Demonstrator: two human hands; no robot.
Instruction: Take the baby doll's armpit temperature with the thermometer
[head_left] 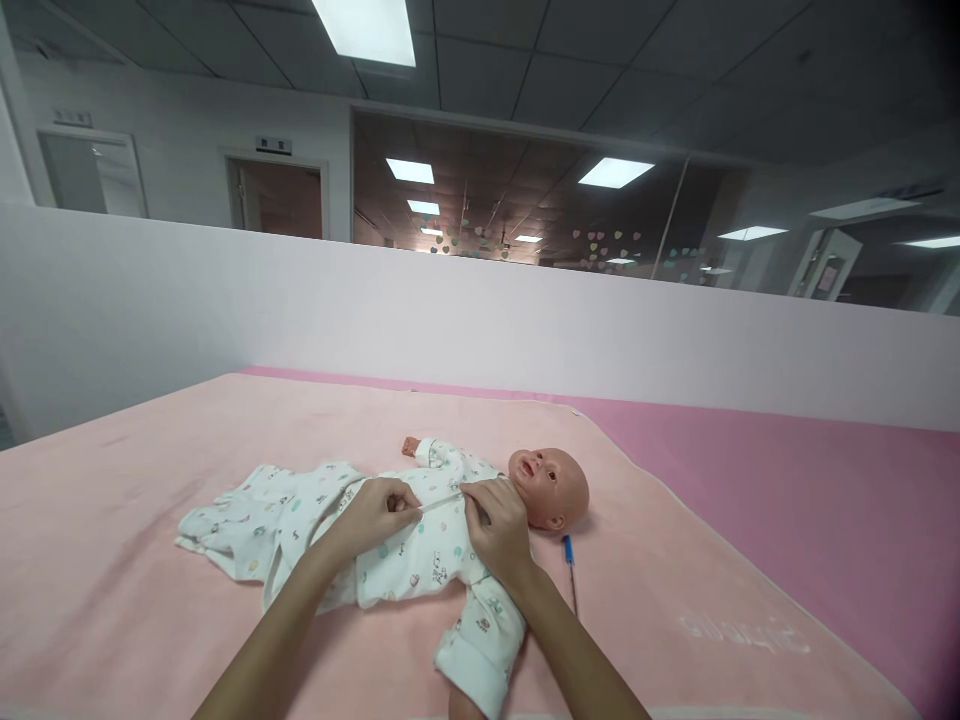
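Centre of blanket: baby doll [551,485] laid on its back, head toward the right, legs toward the left, dressed in a printed romper [420,545].
Left hand [379,515]: grip closed, fingers pinching the garment's front edge at the doll's chest.
Right hand [499,525]: grip closed on the opposite front edge, just below the doll's chin; both hands close together, nearly touching.
Step in hand: judged to be fastening or unfastening of the front closure at chest level; whether a snap or a tie sits between the fingers cannot be told.
Next move calls for: fine two-handed alignment of the two cloth edges, light pull to keep the fabric taut, doll's body held steady under the wrists.
Romper: soft white knit, small pastel prints, loose and wrinkled at the legs, cuff folded at the near sleeve [480,655].
Doll: smooth, hard-looking vinyl head, rounded, hairless; one small hand [409,446] showing beyond the far sleeve.
Blanket [150,520]: pale pink, plush, matte, pale piped edge, faint embroidered lettering at lower right.
Pen [569,560]: slim, blue cap, lying on the blanket just beside the doll's head, apart from both hands.
Bed cover [787,500]: deeper pink, flat, under the blanket.
Background: white partition wall [225,300], glass-fronted room behind.
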